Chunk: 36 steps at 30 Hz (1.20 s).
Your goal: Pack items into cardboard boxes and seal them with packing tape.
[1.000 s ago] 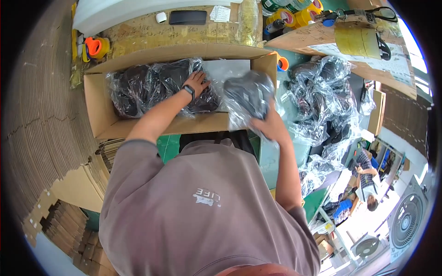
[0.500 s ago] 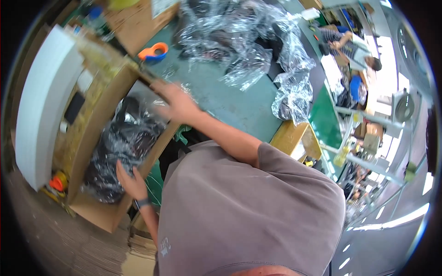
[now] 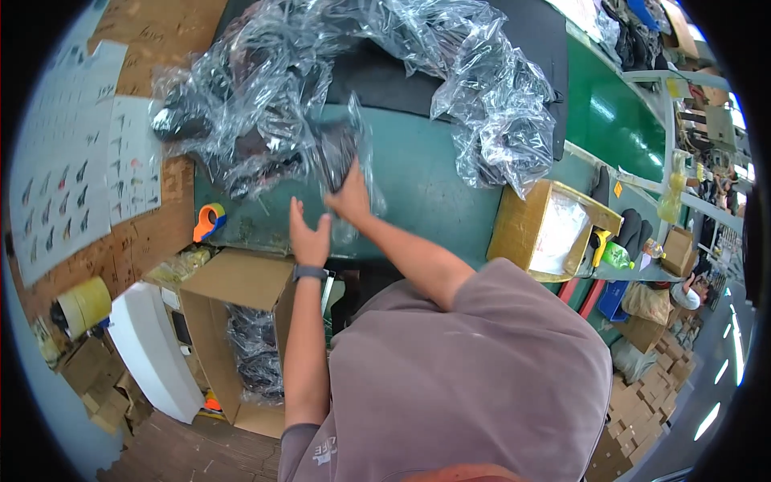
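My right hand (image 3: 352, 198) is closed round the near end of a dark item in a clear plastic bag (image 3: 334, 151), at the edge of a heap of similar bagged items (image 3: 261, 104) on the green table (image 3: 401, 161). What lies inside the bag cannot be made out. My left hand (image 3: 310, 239), a dark band on its wrist, is open and empty just left of it, over the table's near edge. Below, at the left, stands an open cardboard box (image 3: 210, 321) with dark bagged items (image 3: 255, 349) in it.
An orange and blue tape dispenser (image 3: 210, 222) sits at the table's left edge. More bagged items (image 3: 506, 128) lie at the right, beyond a yellow box (image 3: 514, 229) holding white sheets. A white foam block (image 3: 152, 349) leans beside the cardboard box. Sheets with pictures (image 3: 60, 169) cover the left board.
Both hands have left the cardboard box and moved to the heap on the table. My right hand has taken hold of a bagged item. The view has swung to the right.
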### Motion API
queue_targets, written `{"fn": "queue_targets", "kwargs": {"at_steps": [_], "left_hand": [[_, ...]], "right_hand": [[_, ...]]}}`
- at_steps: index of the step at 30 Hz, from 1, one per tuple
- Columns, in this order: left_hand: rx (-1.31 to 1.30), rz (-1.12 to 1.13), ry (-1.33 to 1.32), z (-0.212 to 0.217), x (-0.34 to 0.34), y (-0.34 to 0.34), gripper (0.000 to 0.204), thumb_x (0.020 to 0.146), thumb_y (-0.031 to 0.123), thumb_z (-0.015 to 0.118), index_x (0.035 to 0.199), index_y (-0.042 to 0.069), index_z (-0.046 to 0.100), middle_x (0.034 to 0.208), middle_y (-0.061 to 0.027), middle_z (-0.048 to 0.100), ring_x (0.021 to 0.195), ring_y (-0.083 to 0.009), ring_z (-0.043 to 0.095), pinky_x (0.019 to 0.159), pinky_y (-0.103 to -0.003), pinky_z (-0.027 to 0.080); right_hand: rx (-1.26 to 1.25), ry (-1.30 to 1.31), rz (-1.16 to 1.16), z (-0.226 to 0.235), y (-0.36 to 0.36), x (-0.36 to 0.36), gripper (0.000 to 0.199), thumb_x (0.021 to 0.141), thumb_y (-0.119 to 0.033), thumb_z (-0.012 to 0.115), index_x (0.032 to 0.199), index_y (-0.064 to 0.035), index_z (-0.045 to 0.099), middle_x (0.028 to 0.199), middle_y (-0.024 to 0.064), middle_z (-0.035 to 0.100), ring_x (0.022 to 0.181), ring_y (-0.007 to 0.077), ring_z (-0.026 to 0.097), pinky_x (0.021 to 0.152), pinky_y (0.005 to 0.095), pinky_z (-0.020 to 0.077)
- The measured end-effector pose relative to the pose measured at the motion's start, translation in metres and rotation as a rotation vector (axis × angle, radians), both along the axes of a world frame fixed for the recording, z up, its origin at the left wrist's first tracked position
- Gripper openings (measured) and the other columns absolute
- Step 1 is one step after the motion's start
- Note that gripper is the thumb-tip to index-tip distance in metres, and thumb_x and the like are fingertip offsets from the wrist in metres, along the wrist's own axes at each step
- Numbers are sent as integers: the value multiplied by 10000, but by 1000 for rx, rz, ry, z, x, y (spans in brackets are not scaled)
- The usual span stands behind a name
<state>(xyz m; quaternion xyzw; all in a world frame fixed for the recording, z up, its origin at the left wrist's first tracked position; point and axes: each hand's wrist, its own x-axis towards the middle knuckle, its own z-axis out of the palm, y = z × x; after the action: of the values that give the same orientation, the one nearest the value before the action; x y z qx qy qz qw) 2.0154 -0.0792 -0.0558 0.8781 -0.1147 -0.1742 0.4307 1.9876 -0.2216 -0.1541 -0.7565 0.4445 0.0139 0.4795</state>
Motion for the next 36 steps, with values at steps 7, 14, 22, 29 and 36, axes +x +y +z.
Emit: {"fn": "queue_targets", "kwargs": {"at_steps": [7, 14, 22, 29, 36], "left_hand": [[404, 286, 145, -112, -99, -32, 1117, 759, 321, 956, 1611, -80, 355, 1450, -353, 622, 1354, -513, 633, 1164, -528, 507], [91, -5, 310, -81, -97, 3, 802, 835, 276, 879, 1473, -42, 513, 1271, -217, 751, 1130, -371, 762, 1021, -466, 595], [-633, 262, 958, 96, -100, 107, 809, 921, 215, 850, 1608, 19, 472, 1336, -85, 699, 1175, -190, 685, 1038, -391, 574], [245, 262, 24, 218, -105, 335, 819, 716, 171, 962, 1470, 41, 673, 1362, -157, 767, 1234, -389, 721, 1073, -467, 561], [569, -297, -548, 74, 28, 520, 469, 861, 52, 717, 1301, 213, 747, 1067, -12, 739, 1115, -248, 693, 1075, -419, 456]], "right_hand": [[243, 133, 1158, 103, -202, -77, 524, 835, -339, 847, 1259, -35, 796, 1243, 220, 803, 1139, 430, 762, 1010, 523, 591], [-780, -418, 362, 81, -423, 125, 1268, 802, -421, 961, 1713, 91, 242, 1556, 326, 578, 1446, 503, 554, 1238, 516, 453], [-785, 13, 104, 49, -280, 164, 983, 822, -550, 910, 1496, 51, 521, 1481, 271, 600, 1299, 469, 666, 1078, 582, 553], [-571, 165, 497, -32, -56, -107, 1099, 955, -374, 788, 1738, 54, 147, 1652, 370, 477, 1371, 546, 615, 1132, 564, 527], [-454, 628, 727, 13, 88, -186, 1054, 915, -443, 817, 1701, -35, 245, 1255, 358, 744, 1150, 559, 724, 1000, 612, 578]]}}
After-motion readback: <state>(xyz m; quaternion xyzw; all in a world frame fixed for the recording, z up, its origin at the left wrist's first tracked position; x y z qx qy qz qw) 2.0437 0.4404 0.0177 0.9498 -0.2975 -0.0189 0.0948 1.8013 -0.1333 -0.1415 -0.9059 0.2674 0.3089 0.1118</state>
